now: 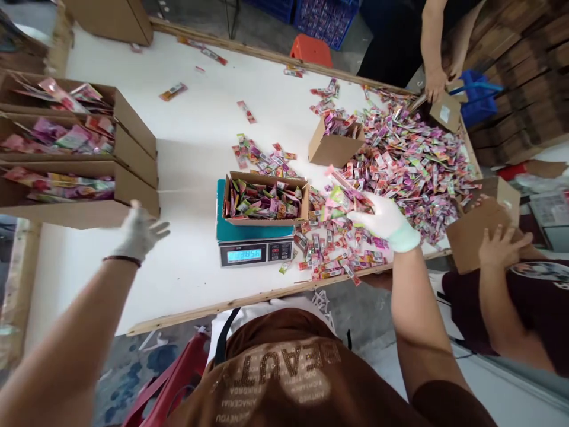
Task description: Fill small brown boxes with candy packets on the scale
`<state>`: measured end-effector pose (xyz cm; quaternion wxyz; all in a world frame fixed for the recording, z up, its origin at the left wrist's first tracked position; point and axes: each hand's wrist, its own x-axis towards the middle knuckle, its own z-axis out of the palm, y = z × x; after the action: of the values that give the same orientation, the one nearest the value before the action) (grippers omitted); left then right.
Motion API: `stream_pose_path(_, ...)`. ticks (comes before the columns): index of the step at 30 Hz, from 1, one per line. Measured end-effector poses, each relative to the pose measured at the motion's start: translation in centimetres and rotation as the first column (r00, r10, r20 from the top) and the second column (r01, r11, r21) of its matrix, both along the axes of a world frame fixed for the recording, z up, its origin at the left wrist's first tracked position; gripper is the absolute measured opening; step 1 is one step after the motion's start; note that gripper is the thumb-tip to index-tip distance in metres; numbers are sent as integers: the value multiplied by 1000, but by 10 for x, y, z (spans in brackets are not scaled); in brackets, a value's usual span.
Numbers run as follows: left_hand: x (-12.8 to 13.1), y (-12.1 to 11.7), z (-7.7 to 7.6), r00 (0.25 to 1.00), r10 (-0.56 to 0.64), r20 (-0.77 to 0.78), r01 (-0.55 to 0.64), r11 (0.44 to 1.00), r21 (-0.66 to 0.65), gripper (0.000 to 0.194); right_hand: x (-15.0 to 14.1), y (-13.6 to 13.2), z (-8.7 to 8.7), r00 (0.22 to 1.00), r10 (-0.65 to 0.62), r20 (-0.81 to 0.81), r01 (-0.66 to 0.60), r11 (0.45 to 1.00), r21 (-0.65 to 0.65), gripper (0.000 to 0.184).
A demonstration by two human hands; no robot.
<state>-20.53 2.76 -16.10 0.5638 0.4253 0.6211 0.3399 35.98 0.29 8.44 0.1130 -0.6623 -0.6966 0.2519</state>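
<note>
White-gloved, my right hand (381, 220) grips a bunch of small wrapped packets (340, 198) above the loose pile, just right of the scale. My left hand (137, 234), also gloved, has its fingers spread and holds nothing; it is beside the nearest of the filled cartons (133, 190) at the left. Between my hands, an open cardboard box (267, 222) full of packets rests on the teal platform of a digital scale (255, 252). The scale's display is lit, but its digits are hard to read.
A large heap of packets (413, 160) covers the table's right end, with a filled carton (333, 148) at its edge. Two other people handle boxes there, one hand (500, 246) at right. A red stool (311, 50) stands beyond the wooden table edge.
</note>
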Motion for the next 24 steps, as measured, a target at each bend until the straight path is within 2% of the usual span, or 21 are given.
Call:
stream_pose_path(1,18,-11,2,982,188,-6,-186,968,-168,85,-20,7,8,997,57,-52,-55,998,27,48)
stream_pose_path(3,49,-41,6,968,250,2,-242,938,-250,80,-58,20,14,981,164,-108,-157,985,72,59)
stream_pose_path(5,70,-74,9,969,247,20,-233,936,-263,81,-85,30,10,966,229,-122,-218,971,93,69)
stream_pose_path(7,77,-105,8,961,275,26,-257,925,-279,82,-94,33,6,963,243,-119,-231,967,105,62)
stream_pose_path(9,73,-135,5,942,335,18,-314,900,-301,80,-86,27,7,969,219,-110,-206,971,123,43)
stream_pose_path(12,61,-172,1,903,429,-18,-411,853,-322,71,-52,1,16,987,108,-118,-91,986,140,22)
stream_pose_path(15,54,-191,12,878,476,-54,-469,831,-299,61,-9,-30,23,981,-27,-190,63,981,185,11)
stream_pose_path(16,56,-192,22,872,485,-72,-486,834,-261,59,4,-39,23,974,-53,-219,99,974,203,11)
stream_pose_path(18,66,-182,52,865,490,-111,-501,857,-123,57,20,-51,20,957,-73,-282,138,966,220,8)
stream_pose_path(21,101,-146,112,911,399,-101,-385,913,136,56,16,-56,14,907,-47,-418,139,972,192,13)
stream_pose_path(22,117,-132,132,944,324,-67,-306,930,203,56,7,-54,12,883,-29,-468,120,979,166,12)
stream_pose_path(24,154,-103,170,996,66,55,-82,929,361,64,-21,-47,9,826,0,-563,62,994,91,16)
